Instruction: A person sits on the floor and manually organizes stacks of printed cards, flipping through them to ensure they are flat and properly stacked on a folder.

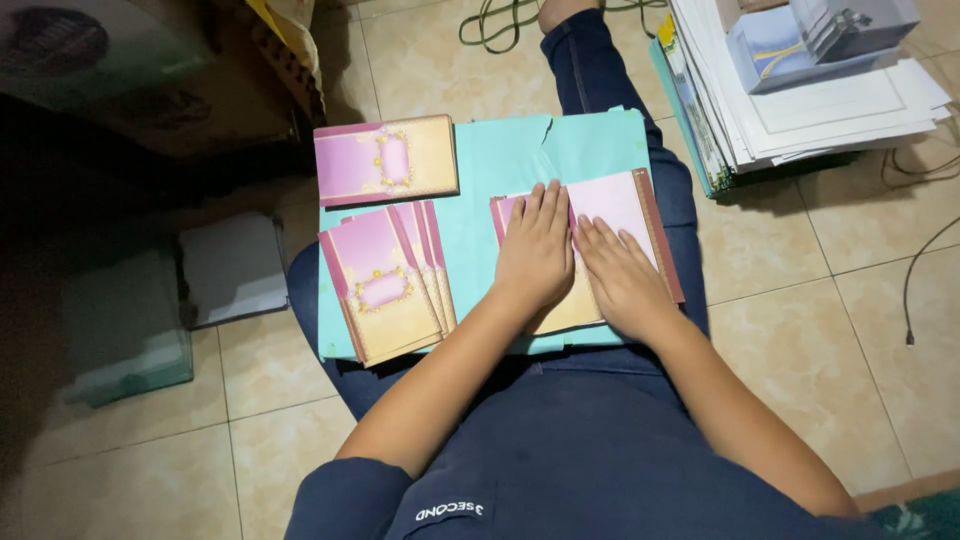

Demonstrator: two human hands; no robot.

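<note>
A turquoise board (480, 160) lies across my lap. My left hand (537, 252) and my right hand (620, 275) both press flat, fingers together, on a pink and cream card (618, 202) with a brown edge at the board's right side. To the left sits a fanned stack of pink and yellow cards (385, 285) with a framed window design. Another such card (386, 160) lies flat at the board's far left corner.
A tall pile of white paper sheets (800, 105) with a pale blue box (790, 45) on top stands at the far right. Cardboard boxes (150, 70) fill the far left. A glass block (125, 325) lies on the tiled floor at left, and cables run at right.
</note>
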